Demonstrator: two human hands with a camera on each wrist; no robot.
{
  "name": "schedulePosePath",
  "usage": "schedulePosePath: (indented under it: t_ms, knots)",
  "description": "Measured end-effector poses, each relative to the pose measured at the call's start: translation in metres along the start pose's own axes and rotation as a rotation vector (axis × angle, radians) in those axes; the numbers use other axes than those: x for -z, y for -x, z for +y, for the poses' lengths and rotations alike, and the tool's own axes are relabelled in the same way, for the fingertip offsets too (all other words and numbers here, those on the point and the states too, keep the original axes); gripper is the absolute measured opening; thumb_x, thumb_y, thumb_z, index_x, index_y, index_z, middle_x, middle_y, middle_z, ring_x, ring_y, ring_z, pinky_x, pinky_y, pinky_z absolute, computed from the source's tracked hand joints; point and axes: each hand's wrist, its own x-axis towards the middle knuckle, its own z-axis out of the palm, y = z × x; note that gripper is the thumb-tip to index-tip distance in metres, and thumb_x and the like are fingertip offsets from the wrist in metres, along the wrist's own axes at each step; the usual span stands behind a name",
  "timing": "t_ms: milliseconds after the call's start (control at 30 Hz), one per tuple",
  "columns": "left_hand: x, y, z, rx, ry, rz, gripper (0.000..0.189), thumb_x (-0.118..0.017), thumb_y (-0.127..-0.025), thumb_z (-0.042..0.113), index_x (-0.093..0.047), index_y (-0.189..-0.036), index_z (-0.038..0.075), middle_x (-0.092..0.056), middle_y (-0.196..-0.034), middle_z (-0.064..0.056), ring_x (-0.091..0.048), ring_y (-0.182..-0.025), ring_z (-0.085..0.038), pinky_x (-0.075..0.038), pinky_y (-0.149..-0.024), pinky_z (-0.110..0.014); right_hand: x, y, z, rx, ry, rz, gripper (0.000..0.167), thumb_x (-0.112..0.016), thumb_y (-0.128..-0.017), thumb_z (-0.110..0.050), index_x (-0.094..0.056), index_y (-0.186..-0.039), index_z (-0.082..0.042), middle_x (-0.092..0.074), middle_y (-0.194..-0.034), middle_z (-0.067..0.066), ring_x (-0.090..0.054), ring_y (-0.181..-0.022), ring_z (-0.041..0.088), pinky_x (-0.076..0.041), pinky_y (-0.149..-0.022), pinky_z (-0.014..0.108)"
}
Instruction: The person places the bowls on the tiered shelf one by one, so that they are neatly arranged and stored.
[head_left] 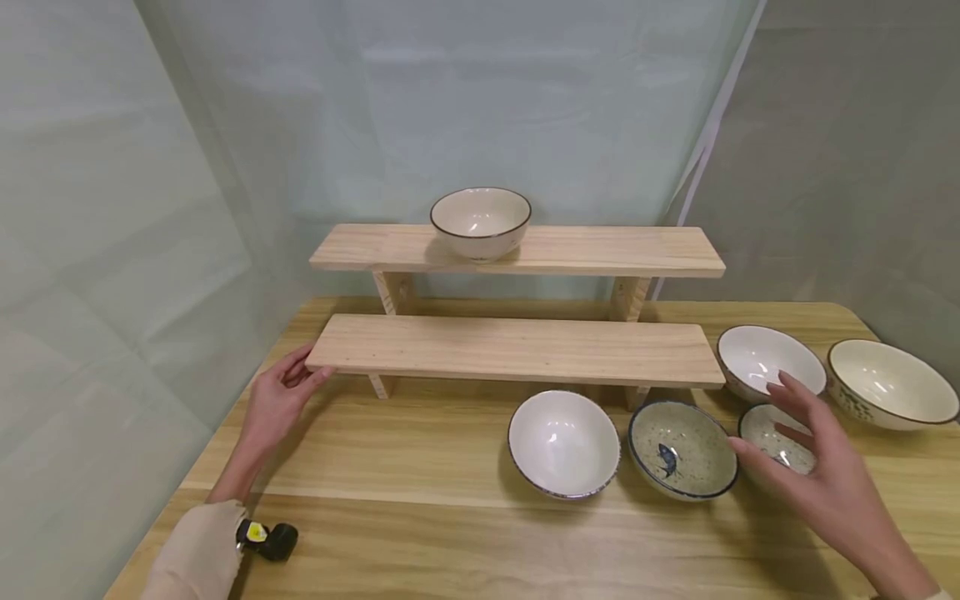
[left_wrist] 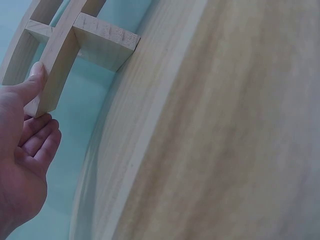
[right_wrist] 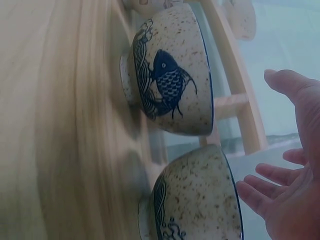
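At the left, my left hand (head_left: 277,396) grips the end of the lower board of a two-tier wooden shelf (head_left: 510,346). In the left wrist view the thumb lies on one face of that board and the curled fingers (left_wrist: 42,140) are at the other. Over the bowls at the right, my right hand (head_left: 817,475) has its fingers spread and holds nothing. It partly covers a small speckled bowl (head_left: 768,429). Left of it stands a speckled bowl with a blue fish (head_left: 686,454); the right wrist view shows a larger fish on a bowl's outside (right_wrist: 170,75).
A cream bowl with a dark rim (head_left: 480,221) stands on the upper board. In front of the shelf is a white bowl (head_left: 562,442). Another white bowl (head_left: 768,358) and a cream bowl with leaf decoration (head_left: 892,383) stand at the right. Pale cloth (head_left: 487,100) hangs behind the wooden table (head_left: 390,533).
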Motion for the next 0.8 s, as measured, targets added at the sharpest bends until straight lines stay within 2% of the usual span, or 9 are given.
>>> schedulePosePath:
  t_ms: [67,133,267,433,500,567,800]
  knots:
    - [0.000,0.000,0.000,-0.001,-0.001,-0.001,0.066,-0.069,-0.102,0.027,-0.044,-0.153,-0.006,-0.054,-0.145,-0.029,-0.057,-0.127,-0.026,-0.047,-0.086,-0.007,0.002,0.002,0.002,-0.016,0.009,-0.001,0.098,-0.084,-0.085,0.001,-0.028,-0.164,-0.014,-0.044,-0.151,0.030,-0.040,-0.125,-0.012,-0.036,-0.093,0.001]
    - [0.000,-0.001,0.001,-0.001,-0.003,-0.002,0.066,-0.069,-0.103,0.028,-0.044,-0.153,-0.006,-0.054,-0.145,-0.029,-0.057,-0.127,-0.026,-0.047,-0.086,-0.007,0.004,0.005,0.004,-0.033,0.020,0.000,0.099,-0.084,-0.085,0.000,-0.027,-0.164,-0.015,-0.043,-0.153,0.028,-0.039,-0.125,-0.013,-0.035,-0.093,0.000]
    - [0.000,-0.001,0.001,0.002,-0.001,-0.004,0.066,-0.069,-0.103,0.028,-0.043,-0.153,-0.007,-0.053,-0.145,-0.029,-0.057,-0.128,-0.028,-0.047,-0.087,-0.007,0.007,0.009,0.007,-0.031,0.029,0.025,0.100,-0.085,-0.084,0.002,-0.029,-0.164,-0.014,-0.046,-0.154,0.010,-0.039,-0.128,-0.011,-0.034,-0.094,0.001]
    - [0.000,0.000,0.002,0.007,0.008,-0.011,0.067,-0.068,-0.103,0.028,-0.042,-0.154,-0.007,-0.052,-0.146,-0.029,-0.054,-0.131,-0.035,-0.047,-0.087,-0.007,0.009,0.012,0.012,0.010,0.039,0.077,0.099,-0.086,-0.079,0.007,-0.032,-0.161,-0.005,-0.046,-0.147,-0.014,-0.039,-0.129,-0.010,-0.034,-0.096,0.001]
    - [0.000,0.000,0.001,0.008,0.009,-0.012,0.067,-0.068,-0.103,0.028,-0.042,-0.154,-0.007,-0.052,-0.147,-0.029,-0.053,-0.131,-0.036,-0.047,-0.087,-0.007,0.011,0.013,0.014,0.009,0.051,0.090,0.100,-0.087,-0.079,0.007,-0.032,-0.161,-0.007,-0.045,-0.145,-0.017,-0.038,-0.128,-0.011,-0.033,-0.096,0.000]
    - [0.000,0.000,0.001,0.008,0.007,-0.011,0.067,-0.068,-0.103,0.028,-0.042,-0.154,-0.007,-0.052,-0.146,-0.029,-0.054,-0.131,-0.035,-0.047,-0.087,-0.007,0.012,0.015,0.015,0.002,0.060,0.096,0.101,-0.087,-0.079,0.006,-0.032,-0.162,-0.009,-0.045,-0.144,-0.018,-0.038,-0.128,-0.012,-0.032,-0.096,0.000]
    - [0.000,-0.001,0.002,0.011,0.006,-0.005,0.067,-0.069,-0.103,0.028,-0.043,-0.153,-0.006,-0.052,-0.146,-0.029,-0.056,-0.129,-0.027,-0.047,-0.087,-0.007,0.018,0.017,0.020,-0.024,0.097,0.092,0.101,-0.087,-0.080,0.003,-0.031,-0.163,-0.012,-0.044,-0.154,-0.001,-0.034,-0.129,-0.013,-0.027,-0.097,-0.001]
